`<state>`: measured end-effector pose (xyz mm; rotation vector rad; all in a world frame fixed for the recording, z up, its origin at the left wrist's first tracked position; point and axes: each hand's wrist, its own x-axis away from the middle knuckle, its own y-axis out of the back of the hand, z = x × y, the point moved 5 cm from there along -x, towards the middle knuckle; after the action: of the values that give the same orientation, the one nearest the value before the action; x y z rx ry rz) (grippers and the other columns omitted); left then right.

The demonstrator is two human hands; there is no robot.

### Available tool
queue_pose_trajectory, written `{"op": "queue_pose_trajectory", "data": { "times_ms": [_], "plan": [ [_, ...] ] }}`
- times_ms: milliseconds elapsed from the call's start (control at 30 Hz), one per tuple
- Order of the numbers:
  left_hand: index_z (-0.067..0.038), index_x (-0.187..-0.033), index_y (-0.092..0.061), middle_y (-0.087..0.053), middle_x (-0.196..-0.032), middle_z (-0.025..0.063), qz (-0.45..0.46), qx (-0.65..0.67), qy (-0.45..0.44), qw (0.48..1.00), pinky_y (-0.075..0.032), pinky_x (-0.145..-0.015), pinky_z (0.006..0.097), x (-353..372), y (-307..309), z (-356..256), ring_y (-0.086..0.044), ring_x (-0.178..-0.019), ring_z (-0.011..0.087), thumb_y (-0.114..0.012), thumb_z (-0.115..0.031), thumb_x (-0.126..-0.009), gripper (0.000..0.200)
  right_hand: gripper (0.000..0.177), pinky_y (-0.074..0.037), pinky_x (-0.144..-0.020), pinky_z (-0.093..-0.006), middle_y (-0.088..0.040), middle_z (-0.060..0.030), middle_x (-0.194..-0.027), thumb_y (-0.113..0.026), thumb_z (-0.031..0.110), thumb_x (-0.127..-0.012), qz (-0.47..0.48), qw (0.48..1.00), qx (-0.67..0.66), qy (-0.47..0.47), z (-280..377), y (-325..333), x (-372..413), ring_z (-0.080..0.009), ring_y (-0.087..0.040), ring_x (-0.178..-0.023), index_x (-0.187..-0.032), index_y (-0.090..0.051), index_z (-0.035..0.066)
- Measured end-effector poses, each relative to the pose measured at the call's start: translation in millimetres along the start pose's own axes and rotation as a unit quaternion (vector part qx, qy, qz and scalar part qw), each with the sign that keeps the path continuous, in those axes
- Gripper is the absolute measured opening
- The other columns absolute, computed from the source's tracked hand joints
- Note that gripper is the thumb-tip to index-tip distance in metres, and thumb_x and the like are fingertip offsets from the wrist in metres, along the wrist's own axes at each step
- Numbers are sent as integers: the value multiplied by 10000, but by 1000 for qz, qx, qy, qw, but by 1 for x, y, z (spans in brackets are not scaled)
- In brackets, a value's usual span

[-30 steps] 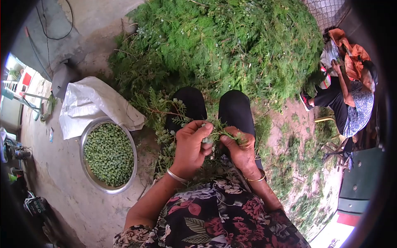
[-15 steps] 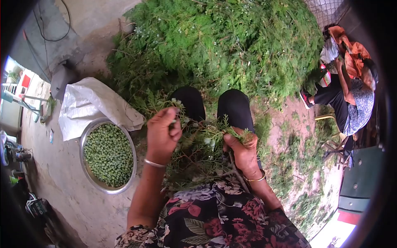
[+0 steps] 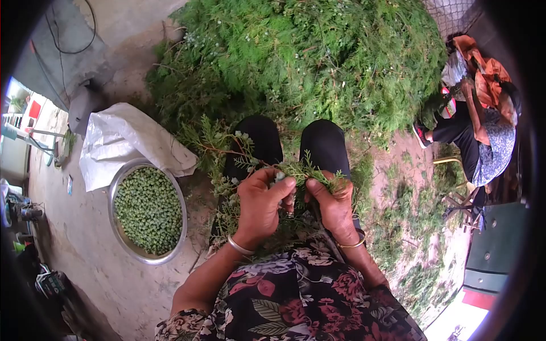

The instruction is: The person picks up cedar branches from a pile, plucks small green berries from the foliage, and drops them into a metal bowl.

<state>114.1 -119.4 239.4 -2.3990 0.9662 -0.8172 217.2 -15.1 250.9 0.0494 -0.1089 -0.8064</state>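
My right hand [image 3: 333, 204] is closed around a leafy conifer branch [image 3: 304, 169], with the thumb pressed on its sprigs. Beside it, my left hand [image 3: 263, 202] pinches a small pale-green cone [image 3: 279, 177] on the same sprigs, between thumb and fingers. The left fingertips are partly hidden behind the thumb. More cut twigs with cones [image 3: 242, 142] spread over my lap and knees. To the left, a metal basin [image 3: 114, 227] stands on the floor, filled with small green cones [image 3: 149, 210].
A large heap of cut green branches [image 3: 307, 62] lies beyond my knees. A white sack [image 3: 122, 139] rests against the basin's far side. At the right sits another person [image 3: 492, 150], near a dark green panel [image 3: 500, 244]. Loose sprigs litter the ground on the right.
My left hand has moved right, from over the left knee to the sprigs beside my right hand, and now pinches a cone there. My right hand has kept its hold on the branch.
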Motion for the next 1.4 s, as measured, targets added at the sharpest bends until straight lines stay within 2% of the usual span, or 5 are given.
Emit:
{"op": "queue_pose_trajectory", "data": {
  "times_ms": [700, 967, 1200, 1300, 1400],
  "plan": [
    [9, -819, -597, -564, -680, 41, 33, -133, 20, 990, -385, -424, 210, 1, 10, -13, -464, -500, 72, -620, -76, -837, 89, 71, -431, -543, -235, -608, -41, -659, -597, 21, -867, 21, 999, 33, 8, 1, 4, 8, -80, -537, -567, -822, -629, -24],
    [22, -949, -620, -624, -815, 90, -186, -35, -250, 950, -467, -553, 237, 19, 150, -116, -564, -626, 128, -581, -36, -834, 134, 316, -437, -936, -407, -691, -104, -945, -665, -126, -636, 153, 977, 70, 129, 8, 16, 26, -299, -560, -1117, -911, -665, 30],
    [-35, -1243, -537, -557, -1193, 231, -395, -765, -200, 469, -351, -1014, 472, 76, 260, -160, -515, -1116, 395, -692, -77, -652, 612, 372, -345, -1039, -479, -693, -112, -966, -538, -160, -606, 158, 968, 133, 142, 19, 13, 35, -319, -575, -1107, -891, -663, 44],
    [-12, -1231, -529, -554, -1200, 229, -391, -752, -296, 440, -353, -1015, 467, 72, 230, -153, -517, -1122, 373, -698, -54, -662, 595, 391, -329, -1049, -495, -691, -111, -974, -486, -162, -605, 156, 972, 110, 139, 17, 9, 35, -328, -582, -1091, -889, -654, 48],
    [33, -1019, -630, -665, -946, 179, -289, -589, -355, 666, -517, -767, 341, 45, 161, -135, -650, -837, 247, -673, -2, -742, 283, 389, -399, -1012, -454, -678, -67, -1051, -544, -157, -611, 164, 960, 170, 148, 18, 6, 36, -335, -539, -1143, -923, -652, 50]
  ]
}}
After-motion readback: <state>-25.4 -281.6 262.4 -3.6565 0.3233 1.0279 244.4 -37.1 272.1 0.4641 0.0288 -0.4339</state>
